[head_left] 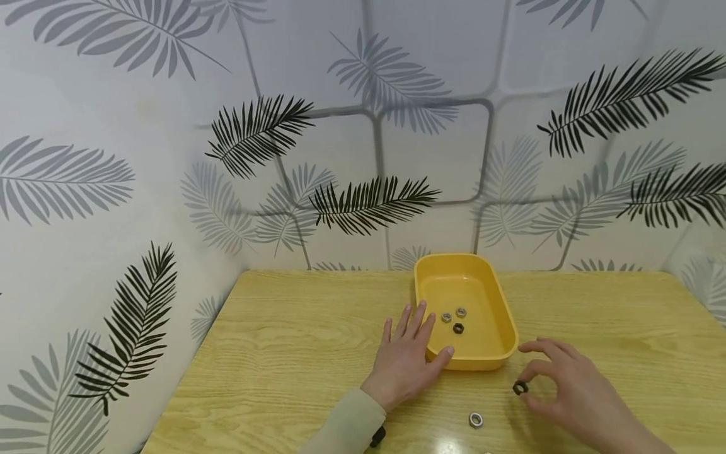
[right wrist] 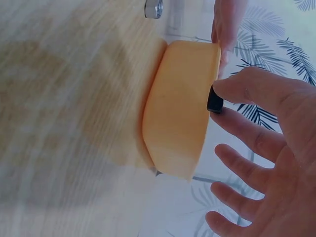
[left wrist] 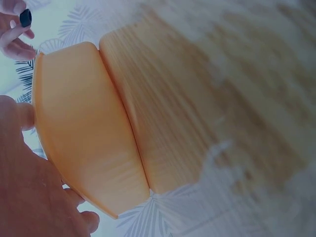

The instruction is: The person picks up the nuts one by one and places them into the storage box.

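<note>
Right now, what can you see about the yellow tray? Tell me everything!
The yellow tray looks like smooth, shiny plastic: a rounded-cornered rectangle with raised walls and an open top. It sits upright on the wood-look table, near the far edge. Two silvery nuts and one black nut lie inside. The left hand touches its near-left rim.

no readable text or numbers

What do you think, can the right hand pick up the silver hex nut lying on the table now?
Probably not straight away: the right hand pinches a black hex nut. The silver hex nut itself lies uncovered close by.
</note>
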Action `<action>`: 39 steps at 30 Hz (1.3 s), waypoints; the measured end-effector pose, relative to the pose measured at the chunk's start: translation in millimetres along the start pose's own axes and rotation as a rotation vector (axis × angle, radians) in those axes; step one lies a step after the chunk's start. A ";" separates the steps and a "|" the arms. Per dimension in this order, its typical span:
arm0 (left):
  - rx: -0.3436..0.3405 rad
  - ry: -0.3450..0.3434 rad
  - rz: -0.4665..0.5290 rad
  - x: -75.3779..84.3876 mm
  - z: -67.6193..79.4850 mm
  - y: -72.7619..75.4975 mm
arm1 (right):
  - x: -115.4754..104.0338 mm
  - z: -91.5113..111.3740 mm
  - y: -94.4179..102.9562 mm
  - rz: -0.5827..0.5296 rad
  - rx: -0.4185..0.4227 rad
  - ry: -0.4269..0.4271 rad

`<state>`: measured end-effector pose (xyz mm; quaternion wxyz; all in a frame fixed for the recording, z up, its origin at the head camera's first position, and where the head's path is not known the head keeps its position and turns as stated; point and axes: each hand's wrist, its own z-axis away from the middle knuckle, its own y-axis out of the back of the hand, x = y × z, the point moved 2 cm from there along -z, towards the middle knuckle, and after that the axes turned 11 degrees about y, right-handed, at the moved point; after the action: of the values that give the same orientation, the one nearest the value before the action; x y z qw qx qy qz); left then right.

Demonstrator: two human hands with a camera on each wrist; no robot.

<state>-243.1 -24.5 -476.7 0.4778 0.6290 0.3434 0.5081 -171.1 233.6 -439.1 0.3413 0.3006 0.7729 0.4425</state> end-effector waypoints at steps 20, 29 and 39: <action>0.007 0.002 -0.005 0.3 -0.5 0.0 | 3.1 -17.6 19.6 0.071 0.148 0.094; 0.004 0.005 0.002 0.4 -0.9 0.0 | 10.5 -26.0 25.5 0.073 0.200 0.125; 0.006 0.004 0.005 1.2 -0.6 1.2 | 17.6 -36.1 28.7 0.060 0.225 0.115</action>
<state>-243.5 -23.6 -475.1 0.4740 0.6303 0.3445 0.5093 -205.4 242.1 -404.7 0.2472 0.3343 0.8264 0.3797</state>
